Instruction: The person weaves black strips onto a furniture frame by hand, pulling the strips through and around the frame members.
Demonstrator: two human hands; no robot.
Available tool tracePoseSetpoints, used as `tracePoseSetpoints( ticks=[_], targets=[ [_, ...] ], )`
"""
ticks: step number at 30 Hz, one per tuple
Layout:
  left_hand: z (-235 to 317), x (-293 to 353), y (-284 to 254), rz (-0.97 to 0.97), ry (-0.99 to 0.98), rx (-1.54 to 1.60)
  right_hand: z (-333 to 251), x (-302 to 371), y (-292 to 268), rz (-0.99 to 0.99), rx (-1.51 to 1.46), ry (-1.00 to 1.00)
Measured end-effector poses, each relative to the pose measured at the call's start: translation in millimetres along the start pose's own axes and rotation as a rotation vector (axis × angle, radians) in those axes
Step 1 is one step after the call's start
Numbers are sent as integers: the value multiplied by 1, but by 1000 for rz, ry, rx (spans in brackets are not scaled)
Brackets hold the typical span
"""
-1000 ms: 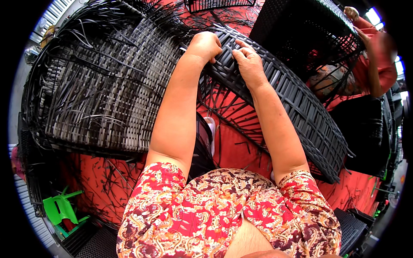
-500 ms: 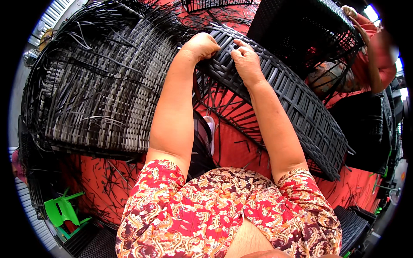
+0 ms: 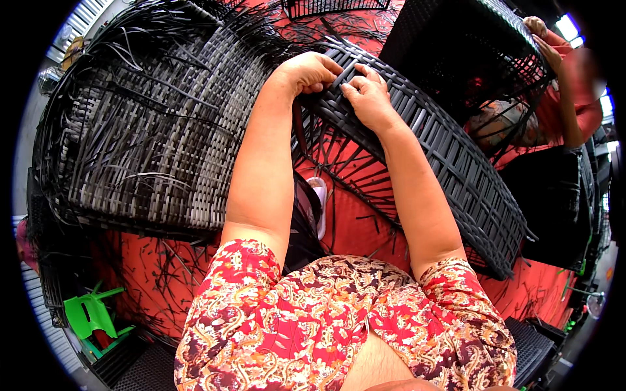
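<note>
A long, curved black wicker piece (image 3: 450, 153) slants from the upper middle to the lower right, woven of flat plastic strands. At its upper left end, my left hand (image 3: 310, 73) has its fingers drawn together against the edge strands; whatever they pinch is too small to make out. Close by on the right, my right hand (image 3: 370, 101) rests on the weave with thumb and fingers apart, the fingertips touching the strands. Loose strand ends fan out below the piece's near edge.
A big grey-and-black woven panel (image 3: 156, 137) with loose strands fills the left. Upper right, another person (image 3: 567, 91) sits behind a tall black wicker piece (image 3: 443, 45). Strand scraps litter the red floor covering (image 3: 365, 221). A green plastic stool (image 3: 91, 314) stands lower left.
My left hand's fingers have stretched a little to the right along the strands. My right thumb has moved left, away from the index finger. The wicker piece stays nearly in place.
</note>
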State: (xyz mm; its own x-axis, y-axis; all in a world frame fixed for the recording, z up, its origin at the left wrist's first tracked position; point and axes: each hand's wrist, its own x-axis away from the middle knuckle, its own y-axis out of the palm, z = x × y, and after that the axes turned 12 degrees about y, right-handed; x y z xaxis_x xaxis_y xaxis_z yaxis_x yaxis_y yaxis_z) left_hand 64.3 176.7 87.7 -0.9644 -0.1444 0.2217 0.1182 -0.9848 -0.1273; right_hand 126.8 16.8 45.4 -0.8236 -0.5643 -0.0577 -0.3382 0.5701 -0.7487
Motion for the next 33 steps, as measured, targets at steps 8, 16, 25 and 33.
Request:
tracePoseSetpoints(
  ticks=[8,16,25,33],
  targets=[
    [-5,-4,-5,-34,2,-61,-9,7,2,93,76,-17],
    [-9,-8,0,27,89,-208,-6,6,5,151,94,-61],
    [14,3,6,129,50,-419,-8,0,0,197,-60,-101],
    [21,15,-11,243,54,-379,-29,-31,18,23,52,-168]
  ],
)
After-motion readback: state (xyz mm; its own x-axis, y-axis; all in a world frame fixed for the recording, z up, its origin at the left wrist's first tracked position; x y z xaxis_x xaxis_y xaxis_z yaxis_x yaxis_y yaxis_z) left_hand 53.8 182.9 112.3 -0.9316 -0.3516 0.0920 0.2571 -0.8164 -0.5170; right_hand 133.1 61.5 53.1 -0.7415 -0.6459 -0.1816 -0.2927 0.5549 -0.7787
